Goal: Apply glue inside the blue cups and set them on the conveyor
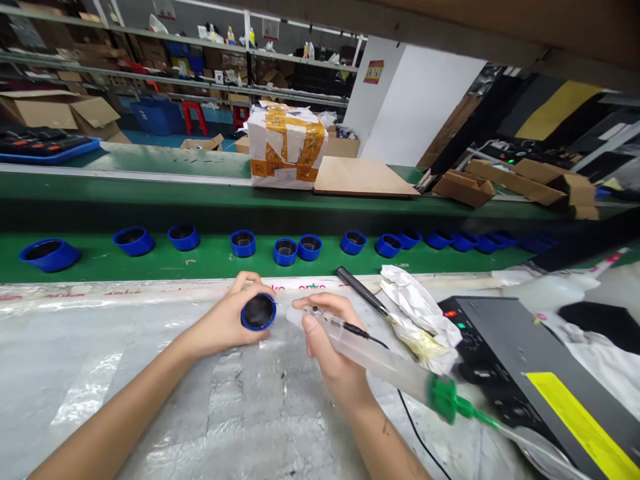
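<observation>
"Left hand (225,321): closed on anything?"

"Yes, its fingers and thumb are curled round the outside of a blue cup (259,311), just over the middle of the plastic-covered bench (150,400). I can't tell whether its lower edge touches down."

"Describe the cup, then."

"Short and round, with a strong, even blue on the wall. A narrow blue rim circles a black inside, and the mouth is tipped toward the camera. The black looks dull, with a faint sheen; finer detail is too small to read."

"And the right hand (340,360)?"

"Gripping a syringe (395,367) near its nozzle end, index finger along the top. The barrel is long and cloudy-clear, with a green cap (443,398) at the back and a black cord (356,330) running off near the fingers."

"Does the nozzle meet the cup?"

"It points at the cup's right side from close by. Whether a fine tip touches the rim, I can't tell."

"More cups about?"

"A row of blue cups (243,245) on the green ledge behind, mouths up, black inside too. Those at the far right blur together."

"Beside the right hand?"

"A black-handled tool (361,290), crumpled white paper (420,307) stained yellowish low down, and a dark grey box (505,340) with red and green lights."
</observation>
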Available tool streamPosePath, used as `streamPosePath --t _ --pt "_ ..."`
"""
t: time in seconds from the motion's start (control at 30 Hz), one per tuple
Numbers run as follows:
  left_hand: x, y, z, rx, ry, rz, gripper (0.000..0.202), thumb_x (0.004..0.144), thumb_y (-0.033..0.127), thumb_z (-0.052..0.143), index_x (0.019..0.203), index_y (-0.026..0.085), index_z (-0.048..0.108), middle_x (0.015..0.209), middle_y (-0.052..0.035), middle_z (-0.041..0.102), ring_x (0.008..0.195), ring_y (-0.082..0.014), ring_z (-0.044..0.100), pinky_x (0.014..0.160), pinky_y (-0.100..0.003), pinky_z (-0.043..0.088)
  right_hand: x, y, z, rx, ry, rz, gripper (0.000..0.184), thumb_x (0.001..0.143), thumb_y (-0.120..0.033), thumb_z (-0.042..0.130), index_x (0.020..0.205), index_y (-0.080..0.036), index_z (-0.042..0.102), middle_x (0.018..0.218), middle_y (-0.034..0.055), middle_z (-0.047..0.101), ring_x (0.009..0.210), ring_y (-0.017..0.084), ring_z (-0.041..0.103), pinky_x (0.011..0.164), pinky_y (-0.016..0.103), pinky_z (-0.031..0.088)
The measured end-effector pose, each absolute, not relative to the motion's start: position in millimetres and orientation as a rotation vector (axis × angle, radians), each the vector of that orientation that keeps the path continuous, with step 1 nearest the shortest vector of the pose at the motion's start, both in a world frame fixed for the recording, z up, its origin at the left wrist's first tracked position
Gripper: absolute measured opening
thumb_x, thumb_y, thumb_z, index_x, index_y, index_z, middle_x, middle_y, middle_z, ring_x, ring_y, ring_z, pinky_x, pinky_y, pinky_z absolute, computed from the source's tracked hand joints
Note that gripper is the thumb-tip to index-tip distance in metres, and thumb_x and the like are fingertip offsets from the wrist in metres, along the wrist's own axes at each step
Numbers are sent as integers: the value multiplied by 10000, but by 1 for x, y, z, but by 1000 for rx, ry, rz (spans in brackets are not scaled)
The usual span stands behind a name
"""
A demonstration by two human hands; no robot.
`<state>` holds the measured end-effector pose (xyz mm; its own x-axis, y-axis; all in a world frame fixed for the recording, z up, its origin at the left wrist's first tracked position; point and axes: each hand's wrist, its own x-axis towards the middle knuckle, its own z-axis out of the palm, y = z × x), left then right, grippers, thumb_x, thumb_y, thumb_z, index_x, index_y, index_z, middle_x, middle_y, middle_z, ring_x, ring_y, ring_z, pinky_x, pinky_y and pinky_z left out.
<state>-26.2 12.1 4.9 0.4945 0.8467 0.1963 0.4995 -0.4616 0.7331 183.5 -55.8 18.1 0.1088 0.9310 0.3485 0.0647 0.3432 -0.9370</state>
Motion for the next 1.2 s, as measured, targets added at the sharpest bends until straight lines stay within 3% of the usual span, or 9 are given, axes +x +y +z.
streamPosePath --t 0.13,0.2,0.3,0.37,0.47,0.6,0.83,1.0,1.2 --pt "-92 42 26 1994 1587 935 606 725 469 802 1235 219 593 1253 -84 633 1174 -297 626 1052 -407 483 187 -58 15 -1041 -1290 815 150 944 -303 678 1088 -273 655 1044 59 777 787 206 722 595 316 537" --pt "-137 53 35 1858 1920 794 640 786 553 746 1299 221 559 1240 -84 684 1118 -317 656 989 -424 502 188 -58 14 -1068 -1281 777 135 945 -311 675 1074 -272 663 1047 61 777 806 213 722 588 314 526" --pt "-189 59 42 1710 2422 435 605 878 510 654 1340 138 535 1133 -149 713 1104 -411 633 920 -496 498 189 -56 13 -1111 -1248 735 104 957 -328 651 1037 -265 674 1053 65 771 771 203 708 550 303 496" --pt "-205 60 40 1691 2473 388 589 917 469 604 1357 88 514 1111 -174 700 1047 -395 652 860 -459 519 188 -53 11 -1108 -1233 728 107 964 -337 638 1023 -256 675 1037 69 767 727 193 694 516 293 471" --pt "-198 62 31 1715 2514 414 617 928 463 588 1402 80 489 1241 -229 620 1092 -422 622 856 -492 519 188 -52 8 -1095 -1223 741 116 968 -340 638 1031 -251 676 1044 73 765 683 181 677 492 283 456" --pt "-158 74 13 1883 2620 495 540 961 432 563 1434 177 511 1545 -269 336 1401 -540 323 1037 -672 349 189 -54 5 -1094 -1207 759 123 962 -335 654 1035 -243 688 1068 82 769 632 168 652 506 289 480" --pt "-109 83 -1 2284 2459 725 173 961 206 533 1034 165 684 1489 -227 390 1437 -491 313 1107 -658 311 188 -55 1 -1174 -1230 771 145 964 -369 655 1045 -251 680 1084 73 770 623 157 642 502 280 481" --pt "-72 50 8 2461 1590 830 41 869 170 591 897 195 609 1405 -129 466 1260 -293 543 1062 -429 474 187 -54 1 -1138 -1235 727 132 960 -353 657 1041 -250 670 1078 67 772 585 142 621 503 286 478" --pt "-30 14 2 2215 1108 764 615 764 107 675 1336 250 502 1333 -97 602 1242 -281 593 1085 -441 483 184 -53 3 -995 -1261 817 92 949 -302 653 1028 -255 650 1000 56 776 697 180 694 503 280 487"
